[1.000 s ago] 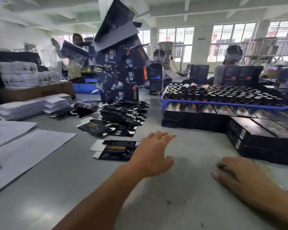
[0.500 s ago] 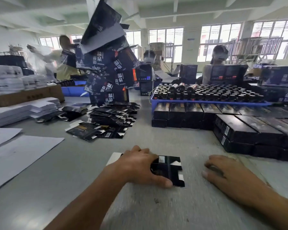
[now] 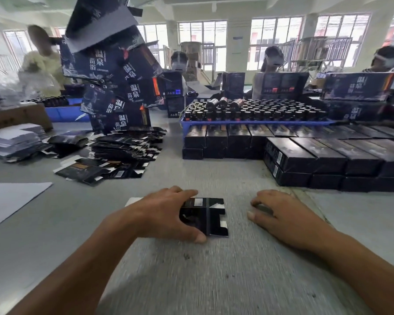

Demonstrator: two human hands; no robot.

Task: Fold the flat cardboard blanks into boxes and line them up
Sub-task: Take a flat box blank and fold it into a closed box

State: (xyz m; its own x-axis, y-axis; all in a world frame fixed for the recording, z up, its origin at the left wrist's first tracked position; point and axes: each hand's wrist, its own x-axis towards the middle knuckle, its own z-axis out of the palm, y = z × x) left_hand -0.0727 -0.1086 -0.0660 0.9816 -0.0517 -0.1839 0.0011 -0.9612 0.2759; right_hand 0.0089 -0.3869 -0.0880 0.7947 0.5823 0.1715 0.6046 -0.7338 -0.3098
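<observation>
Two hands are in view: the left hand (image 3: 166,214) and the right hand (image 3: 282,219). One flat cardboard blank (image 3: 210,215) lies under the left hand. One blue tray (image 3: 248,122) holds too many bottles (image 3: 259,110) to count. Four other people are visible.

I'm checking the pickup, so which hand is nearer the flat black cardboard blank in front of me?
Left. The left hand lies on the flat black cardboard blank, thumb at its near edge. The right hand rests on the grey table to its right, apart from it.
</observation>
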